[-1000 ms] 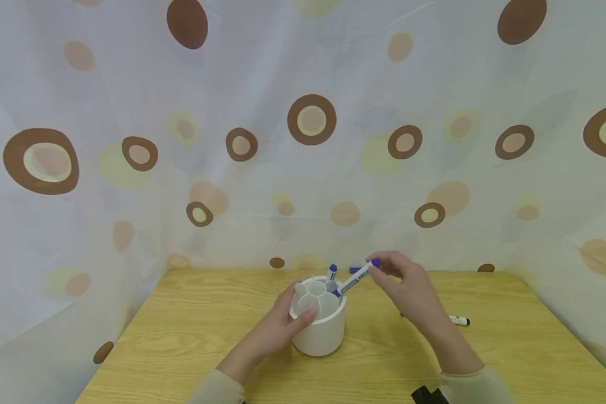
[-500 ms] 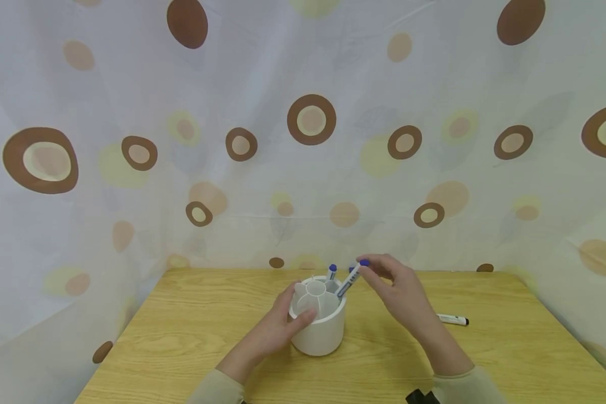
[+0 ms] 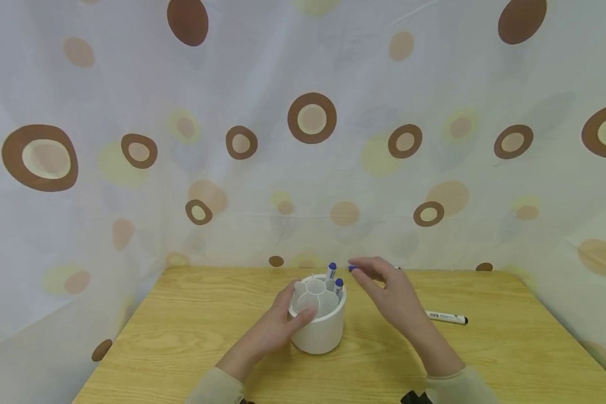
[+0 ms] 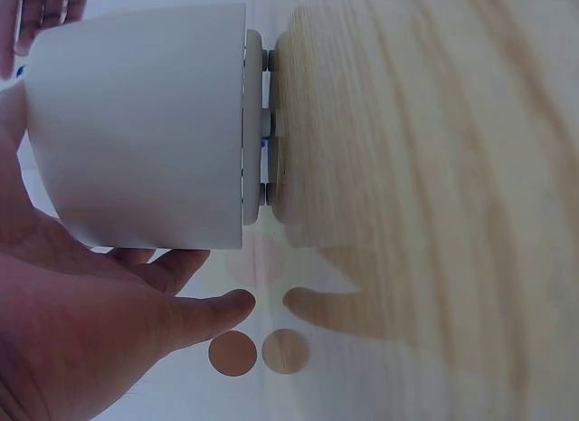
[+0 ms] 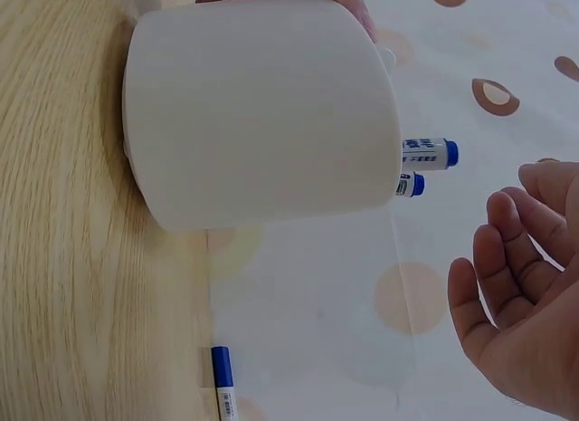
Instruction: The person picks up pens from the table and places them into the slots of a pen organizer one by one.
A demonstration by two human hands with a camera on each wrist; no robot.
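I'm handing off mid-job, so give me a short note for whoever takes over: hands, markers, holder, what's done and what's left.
Left hand holds the white pen holder steady.
Right hand is open and empty, just right of the holder.
Done: two blue-capped markers stand in the holder.
Left: a blue marker lies on the table behind the right hand, and a black-capped marker lies to its right.
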